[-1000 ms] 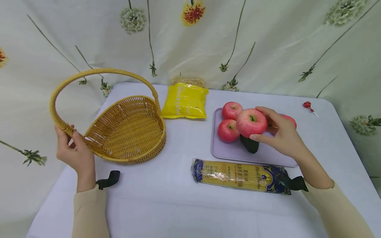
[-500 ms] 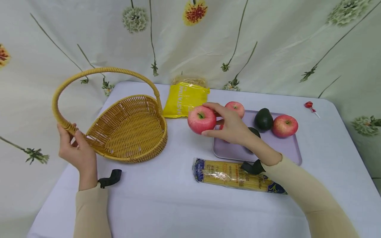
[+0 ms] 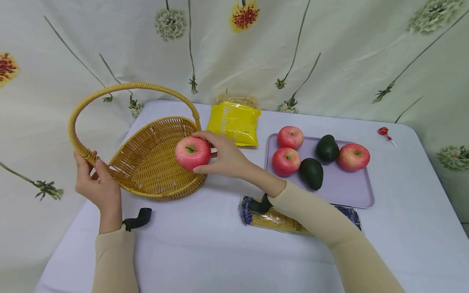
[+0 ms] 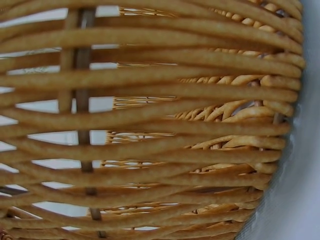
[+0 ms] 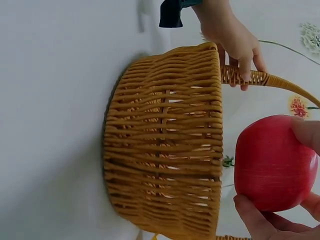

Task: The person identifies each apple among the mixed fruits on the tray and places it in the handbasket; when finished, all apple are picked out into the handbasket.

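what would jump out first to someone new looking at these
Probably the golden-brown wicker basket at the head view's left, its arched woven handle gripped by the left hand. Next, the round red apple held up in the right hand at the basket's right side. Then the shiny yellow plastic packet farther back.

Backdrop cloth (image 3: pixel 340 32): pale, creased; I see it behind and both sides
Flower print (image 3: pixel 244 17): whitish puffs, red-yellow blooms, thin stems
Table (image 3: pixel 227 264): white-covered, far corners rounded
Light: soft, source I can't tell
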Demonstrator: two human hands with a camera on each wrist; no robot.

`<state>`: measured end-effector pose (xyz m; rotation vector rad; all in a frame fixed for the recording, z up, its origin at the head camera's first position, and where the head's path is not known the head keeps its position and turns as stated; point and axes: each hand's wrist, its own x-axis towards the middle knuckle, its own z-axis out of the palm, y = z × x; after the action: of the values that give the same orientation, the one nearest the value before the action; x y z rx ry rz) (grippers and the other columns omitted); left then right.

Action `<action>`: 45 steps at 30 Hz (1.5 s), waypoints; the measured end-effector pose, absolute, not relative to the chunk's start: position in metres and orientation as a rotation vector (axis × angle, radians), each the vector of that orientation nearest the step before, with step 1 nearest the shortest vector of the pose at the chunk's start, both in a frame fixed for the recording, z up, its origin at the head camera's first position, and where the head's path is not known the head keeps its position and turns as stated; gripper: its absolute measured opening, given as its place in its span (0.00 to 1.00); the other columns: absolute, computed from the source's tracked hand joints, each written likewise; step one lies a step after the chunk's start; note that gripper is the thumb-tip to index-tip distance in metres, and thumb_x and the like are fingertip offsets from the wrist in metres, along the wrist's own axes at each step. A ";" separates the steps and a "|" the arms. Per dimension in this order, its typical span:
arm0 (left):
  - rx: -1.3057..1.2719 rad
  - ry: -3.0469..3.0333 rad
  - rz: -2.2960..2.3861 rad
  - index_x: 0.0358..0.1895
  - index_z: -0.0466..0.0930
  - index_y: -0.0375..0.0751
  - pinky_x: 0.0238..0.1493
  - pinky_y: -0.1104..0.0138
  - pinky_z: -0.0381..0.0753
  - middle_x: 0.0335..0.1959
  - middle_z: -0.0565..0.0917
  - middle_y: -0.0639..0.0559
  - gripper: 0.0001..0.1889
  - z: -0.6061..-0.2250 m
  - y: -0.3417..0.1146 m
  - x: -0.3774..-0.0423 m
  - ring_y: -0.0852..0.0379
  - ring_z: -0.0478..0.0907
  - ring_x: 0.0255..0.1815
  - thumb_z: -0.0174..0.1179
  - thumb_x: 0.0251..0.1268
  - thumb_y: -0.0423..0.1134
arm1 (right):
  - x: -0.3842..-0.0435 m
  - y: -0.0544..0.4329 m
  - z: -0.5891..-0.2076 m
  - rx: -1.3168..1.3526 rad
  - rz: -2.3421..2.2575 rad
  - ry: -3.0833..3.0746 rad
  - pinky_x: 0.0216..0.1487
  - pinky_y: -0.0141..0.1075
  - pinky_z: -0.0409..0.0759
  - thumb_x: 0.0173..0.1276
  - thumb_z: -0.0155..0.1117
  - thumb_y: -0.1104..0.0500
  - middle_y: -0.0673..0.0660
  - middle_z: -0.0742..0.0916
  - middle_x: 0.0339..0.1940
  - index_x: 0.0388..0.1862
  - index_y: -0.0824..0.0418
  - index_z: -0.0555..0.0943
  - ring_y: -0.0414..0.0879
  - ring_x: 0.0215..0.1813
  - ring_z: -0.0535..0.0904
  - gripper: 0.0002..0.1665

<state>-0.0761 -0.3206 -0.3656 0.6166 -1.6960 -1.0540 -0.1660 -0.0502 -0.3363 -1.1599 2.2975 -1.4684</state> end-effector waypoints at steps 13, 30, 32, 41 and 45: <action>0.618 -1.711 -1.040 0.69 0.69 0.52 0.43 0.79 0.73 0.52 0.85 0.49 0.24 -0.379 -0.333 -0.080 0.68 0.79 0.51 0.50 0.73 0.33 | -0.172 -0.140 -0.358 -1.039 -1.368 2.461 0.54 0.24 0.74 0.53 0.77 0.49 0.50 0.79 0.63 0.69 0.54 0.67 0.40 0.59 0.77 0.46; 0.554 -1.694 -1.043 0.67 0.72 0.56 0.41 0.79 0.74 0.52 0.85 0.48 0.23 -0.389 -0.340 -0.083 0.66 0.80 0.50 0.52 0.71 0.34 | -0.185 -0.185 -0.372 -0.898 -1.194 2.536 0.57 0.29 0.71 0.54 0.76 0.43 0.44 0.79 0.63 0.70 0.48 0.66 0.39 0.60 0.71 0.47; 0.567 -1.693 -1.040 0.67 0.72 0.55 0.41 0.79 0.73 0.51 0.85 0.48 0.23 -0.388 -0.339 -0.083 0.66 0.79 0.49 0.51 0.72 0.34 | -0.187 -0.189 -0.373 -0.888 -1.189 2.539 0.58 0.29 0.71 0.53 0.76 0.43 0.44 0.79 0.63 0.69 0.48 0.66 0.39 0.60 0.72 0.46; 0.563 -1.689 -1.051 0.67 0.73 0.52 0.42 0.79 0.73 0.46 0.83 0.62 0.22 -0.374 -0.323 -0.077 0.66 0.78 0.48 0.49 0.72 0.33 | -0.190 -0.194 -0.380 -0.828 -1.146 2.530 0.58 0.31 0.73 0.52 0.77 0.44 0.45 0.79 0.63 0.70 0.47 0.66 0.43 0.63 0.71 0.47; 0.565 -1.698 -1.039 0.67 0.73 0.52 0.43 0.79 0.74 0.47 0.84 0.60 0.22 -0.381 -0.329 -0.080 0.65 0.79 0.49 0.50 0.72 0.33 | -0.192 -0.194 -0.381 -0.823 -1.140 2.527 0.58 0.30 0.72 0.52 0.77 0.44 0.45 0.79 0.63 0.69 0.48 0.66 0.41 0.62 0.73 0.47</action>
<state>-0.0798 -0.3294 -0.3809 0.5647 -1.6980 -1.0388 -0.1920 -0.1935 -0.3806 -0.8229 2.5275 -1.1399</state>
